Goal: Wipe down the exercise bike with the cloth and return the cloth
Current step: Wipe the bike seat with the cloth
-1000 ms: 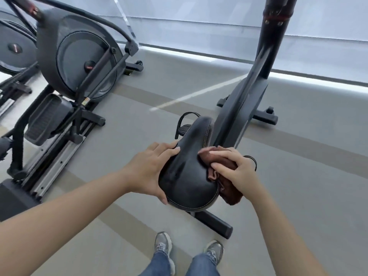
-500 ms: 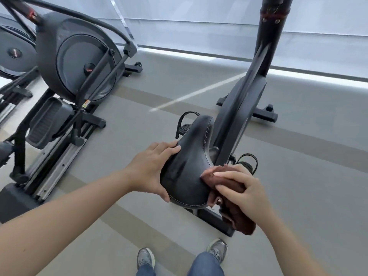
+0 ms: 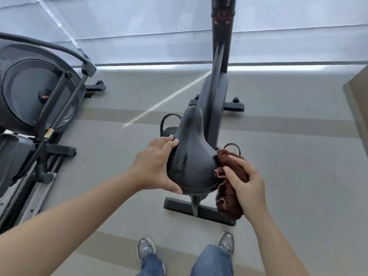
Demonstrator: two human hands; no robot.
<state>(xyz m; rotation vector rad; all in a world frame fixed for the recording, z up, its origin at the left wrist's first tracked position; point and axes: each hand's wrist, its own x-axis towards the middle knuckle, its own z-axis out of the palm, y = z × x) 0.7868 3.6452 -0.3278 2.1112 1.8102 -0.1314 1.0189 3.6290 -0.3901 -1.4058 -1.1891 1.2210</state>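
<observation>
The black exercise bike [image 3: 214, 100] stands in front of me, its upright post rising to the top of the view. Its black saddle [image 3: 192, 154] is just below centre. My left hand [image 3: 154, 166] grips the saddle's left edge, thumb under the rear rim. A brown cloth [image 3: 229, 194] is bunched in my right hand [image 3: 246, 184], pressed against the saddle's right side and hanging down past its rear edge. A strapped pedal [image 3: 169, 126] shows left of the saddle, and another strap loop peeks out above the cloth.
A large black elliptical trainer [image 3: 37, 96] with rails fills the left side. The bike's rear foot bar [image 3: 199, 211] lies on the grey floor just ahead of my shoes [image 3: 146, 250]. A brown mat or platform edge [image 3: 358, 100] is at the far right.
My right hand with the cloth has slid from the saddle's upper right side down toward its rear right edge. The view has swung so the bike stands straighter. My left hand keeps its hold.
</observation>
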